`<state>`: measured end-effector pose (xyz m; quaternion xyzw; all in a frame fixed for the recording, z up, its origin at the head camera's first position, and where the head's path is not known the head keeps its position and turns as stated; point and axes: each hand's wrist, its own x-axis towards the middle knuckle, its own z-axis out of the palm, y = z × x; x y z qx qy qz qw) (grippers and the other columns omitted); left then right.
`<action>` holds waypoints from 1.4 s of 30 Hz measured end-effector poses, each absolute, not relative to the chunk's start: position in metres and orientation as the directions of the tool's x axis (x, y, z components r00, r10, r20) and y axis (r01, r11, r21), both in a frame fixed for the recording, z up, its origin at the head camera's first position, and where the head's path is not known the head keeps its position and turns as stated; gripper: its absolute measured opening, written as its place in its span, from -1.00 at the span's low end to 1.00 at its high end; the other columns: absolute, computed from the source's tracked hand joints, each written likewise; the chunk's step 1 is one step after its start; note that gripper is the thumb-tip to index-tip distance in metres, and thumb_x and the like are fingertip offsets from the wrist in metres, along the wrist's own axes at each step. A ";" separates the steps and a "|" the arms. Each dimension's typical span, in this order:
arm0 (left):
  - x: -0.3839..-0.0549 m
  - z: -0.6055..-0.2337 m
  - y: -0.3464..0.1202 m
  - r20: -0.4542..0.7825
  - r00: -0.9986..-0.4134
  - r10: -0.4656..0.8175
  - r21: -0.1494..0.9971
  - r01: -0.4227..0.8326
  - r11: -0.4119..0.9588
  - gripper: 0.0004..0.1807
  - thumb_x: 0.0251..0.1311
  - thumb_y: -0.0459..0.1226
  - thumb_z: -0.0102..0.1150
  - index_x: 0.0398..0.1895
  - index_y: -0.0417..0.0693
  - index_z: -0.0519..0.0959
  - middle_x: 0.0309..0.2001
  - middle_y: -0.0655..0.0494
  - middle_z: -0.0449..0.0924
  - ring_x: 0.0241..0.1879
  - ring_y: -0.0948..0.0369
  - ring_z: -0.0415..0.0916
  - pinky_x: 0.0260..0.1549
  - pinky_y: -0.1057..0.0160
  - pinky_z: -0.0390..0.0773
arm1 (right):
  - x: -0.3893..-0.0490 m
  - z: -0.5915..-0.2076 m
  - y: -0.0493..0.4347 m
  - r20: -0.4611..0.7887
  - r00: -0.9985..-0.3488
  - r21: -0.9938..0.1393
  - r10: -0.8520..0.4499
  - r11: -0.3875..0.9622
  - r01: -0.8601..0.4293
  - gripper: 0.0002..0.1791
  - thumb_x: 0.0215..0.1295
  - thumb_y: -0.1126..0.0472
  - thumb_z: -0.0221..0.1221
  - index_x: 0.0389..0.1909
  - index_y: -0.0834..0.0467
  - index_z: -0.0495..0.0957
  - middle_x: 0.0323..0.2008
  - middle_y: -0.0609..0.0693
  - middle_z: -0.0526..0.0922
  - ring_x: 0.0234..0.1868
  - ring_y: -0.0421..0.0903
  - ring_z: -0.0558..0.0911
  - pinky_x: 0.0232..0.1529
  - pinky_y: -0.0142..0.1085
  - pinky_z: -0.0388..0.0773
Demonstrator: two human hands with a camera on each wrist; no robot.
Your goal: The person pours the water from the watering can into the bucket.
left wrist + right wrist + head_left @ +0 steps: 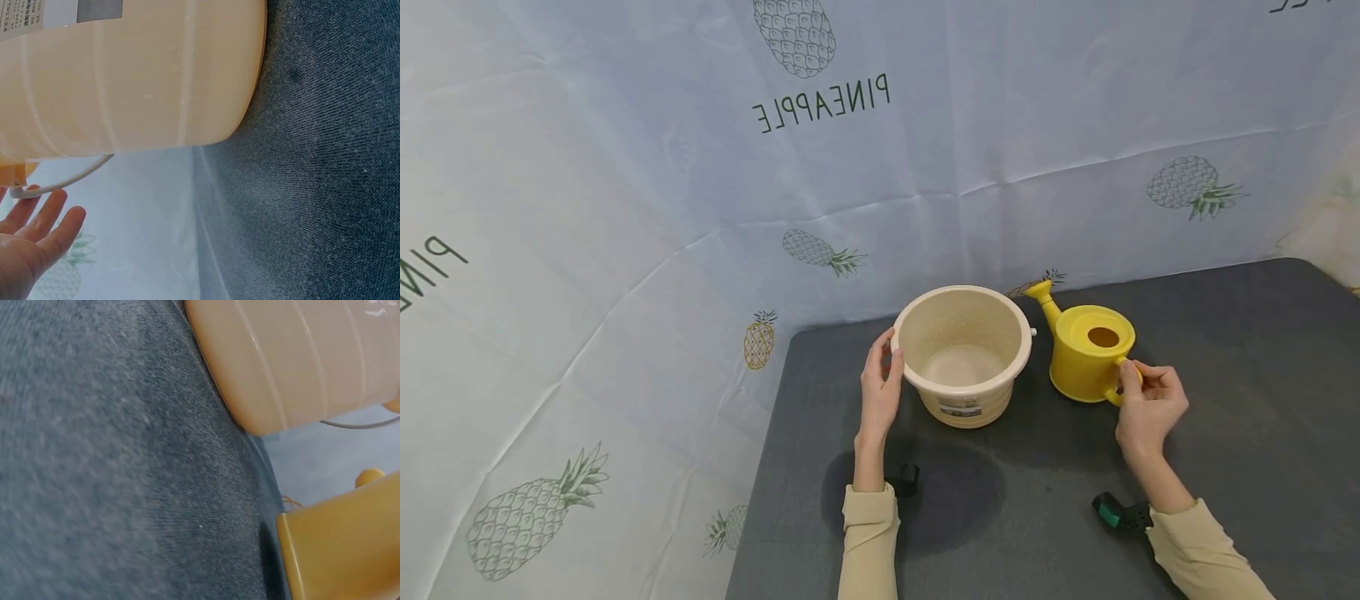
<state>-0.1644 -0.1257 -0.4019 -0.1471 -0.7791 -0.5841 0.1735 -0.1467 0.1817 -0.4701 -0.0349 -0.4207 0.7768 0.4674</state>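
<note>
A cream plastic bucket [962,400] stands upright on the dark table, its inside showing no contents. My left hand [882,387] is at the left side of its rim, fingers loosely extended. In the left wrist view, those fingertips [69,225] are beside the bucket's thin wire handle [69,182]. To the bucket's right is a yellow watering can [1086,358], upright, spout pointing to the back left. My right hand [1152,412] pinches its handle between thumb and fingers. The right wrist view shows the can [344,544] low over the cloth; the hand is hidden there.
The dark cloth-covered table [1015,533] reaches to a pale pineapple-print curtain [925,167] behind and on the left. Black wrist-worn devices [1123,512] show at both wrists. A label [961,408] is on the bucket's front.
</note>
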 end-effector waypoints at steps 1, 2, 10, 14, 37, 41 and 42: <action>-0.164 -0.402 -0.126 0.439 -0.898 0.027 0.860 0.429 0.275 -0.56 0.39 -0.33 -0.11 0.29 -0.27 0.26 0.21 -0.20 0.31 0.16 -0.03 0.31 0.06 -0.06 0.35 | -0.147 -0.471 0.181 0.337 -0.560 -0.681 0.757 -0.214 -0.700 -0.90 0.04 0.61 0.19 -0.53 0.44 0.46 -0.53 0.08 0.57 -0.56 -0.15 0.56 -0.46 -0.50 0.52; -0.164 -0.401 -0.126 0.437 -0.899 0.028 0.861 0.427 0.276 -0.56 0.39 -0.32 -0.11 0.29 -0.27 0.26 0.21 -0.19 0.31 0.16 -0.02 0.31 0.06 -0.06 0.35 | -0.147 -0.472 0.181 0.335 -0.559 -0.681 0.758 -0.216 -0.700 -0.90 0.04 0.60 0.19 -0.53 0.44 0.47 -0.53 0.08 0.58 -0.56 -0.15 0.57 -0.46 -0.50 0.52; -0.164 -0.401 -0.125 0.433 -0.901 0.027 0.864 0.423 0.274 -0.56 0.39 -0.32 -0.11 0.29 -0.27 0.26 0.20 -0.20 0.33 0.15 -0.02 0.32 0.04 -0.05 0.36 | -0.145 -0.476 0.176 0.333 -0.559 -0.673 0.759 -0.224 -0.705 -0.89 0.05 0.60 0.18 -0.55 0.45 0.45 -0.54 0.07 0.59 -0.59 -0.16 0.58 -0.46 -0.49 0.53; -0.163 -0.401 -0.125 0.428 -0.903 0.026 0.867 0.418 0.271 -0.56 0.39 -0.31 -0.11 0.30 -0.27 0.26 0.21 -0.19 0.32 0.16 -0.02 0.31 0.06 -0.06 0.35 | -0.144 -0.478 0.175 0.327 -0.558 -0.662 0.763 -0.237 -0.711 -0.88 0.05 0.62 0.17 -0.56 0.46 0.44 -0.56 0.08 0.59 -0.61 -0.16 0.56 -0.49 -0.49 0.52; -0.173 -0.409 -0.129 0.458 -0.888 0.041 0.845 0.450 0.288 -0.57 0.39 -0.36 -0.13 0.28 -0.33 0.26 0.23 -0.24 0.29 0.16 -0.07 0.31 0.03 -0.09 0.37 | -0.147 -0.513 0.212 0.277 -0.729 -0.957 0.626 0.249 -0.150 -0.88 0.29 0.13 0.13 -0.28 0.10 0.53 -0.32 -0.18 0.48 -0.31 -0.33 0.42 -0.38 -0.58 0.29; -0.181 -0.424 -0.138 0.449 -0.892 0.046 0.844 0.441 0.306 -0.53 0.42 -0.28 -0.18 0.36 -0.20 0.18 0.31 -0.15 0.20 0.25 -0.02 0.22 0.11 -0.07 0.31 | -0.162 -0.541 0.241 0.278 -0.761 -0.949 0.587 0.291 -0.122 -0.73 0.31 -0.01 0.09 -0.11 0.07 0.54 -0.19 -0.16 0.50 -0.19 -0.29 0.43 -0.28 -0.53 0.30; -0.183 -0.428 -0.140 0.446 -0.894 0.043 0.843 0.436 0.317 -0.52 0.43 -0.25 -0.20 0.37 -0.16 0.15 0.33 -0.12 0.17 0.27 -0.01 0.20 0.13 -0.06 0.30 | -0.164 -0.543 0.245 0.283 -0.766 -0.945 0.578 0.305 -0.119 -0.70 0.32 -0.02 0.08 -0.07 0.06 0.53 -0.16 -0.16 0.51 -0.16 -0.30 0.43 -0.24 -0.52 0.30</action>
